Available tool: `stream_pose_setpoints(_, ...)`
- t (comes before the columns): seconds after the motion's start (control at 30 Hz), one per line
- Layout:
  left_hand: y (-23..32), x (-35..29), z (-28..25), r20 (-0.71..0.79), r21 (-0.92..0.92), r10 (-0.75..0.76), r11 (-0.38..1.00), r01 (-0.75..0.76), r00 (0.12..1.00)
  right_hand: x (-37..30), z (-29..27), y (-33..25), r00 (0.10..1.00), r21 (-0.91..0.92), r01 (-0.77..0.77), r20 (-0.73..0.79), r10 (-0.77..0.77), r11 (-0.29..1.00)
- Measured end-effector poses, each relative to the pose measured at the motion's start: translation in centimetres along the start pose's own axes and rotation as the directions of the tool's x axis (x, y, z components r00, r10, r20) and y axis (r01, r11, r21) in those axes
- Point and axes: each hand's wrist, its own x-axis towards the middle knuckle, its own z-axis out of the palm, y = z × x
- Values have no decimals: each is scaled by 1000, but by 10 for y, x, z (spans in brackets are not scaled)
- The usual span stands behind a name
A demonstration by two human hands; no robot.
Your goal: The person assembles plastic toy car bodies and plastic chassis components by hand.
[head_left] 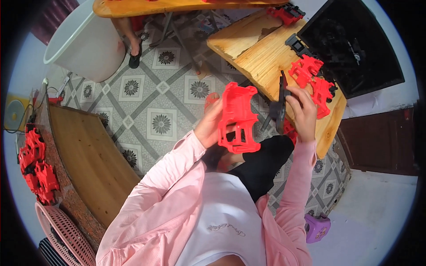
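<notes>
My left hand (209,126) is closed on a red plastic toy vehicle body shell (238,117) with window-like openings at its lower end. Most of those fingers are hidden behind the shell. To the right, my right hand (303,111) grips a flat black plastic part (280,104), long and narrow, seen nearly edge-on. The two parts are held apart, side by side above my lap. Beyond my right hand, several red shells (308,71) lie on the wooden table together with black parts (296,44).
A black tray (355,48) of dark parts stands at the right of the wooden table (248,42). More red shells (37,164) are on the left ledge, above a pink basket (66,235). A large white tub (86,48) stands far left, near another person's foot (134,48).
</notes>
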Motion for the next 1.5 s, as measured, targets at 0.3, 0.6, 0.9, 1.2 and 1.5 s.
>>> stream_pose_setpoints(0.3,-8,6,23,91,-29,85,996,-83,992,-55,25,-78,932,-270,353,15,-362,896)
stream_pose_setpoints(0.6,-6,0,32,144,-37,114,993,-110,983,-50,33,-74,914,-326,394,43,-403,859)
stream_pose_setpoints(0.9,-1,3,28,230,-13,132,991,-133,964,-47,38,-79,894,-391,436,79,-442,811)
stream_pose_setpoints(1.2,1,3,32,202,60,165,982,-180,965,-49,34,-84,877,-456,457,87,-472,764)
stream_pose_setpoints(1.5,2,0,34,214,202,189,951,-233,958,-51,35,-86,879,-462,453,91,-468,763)
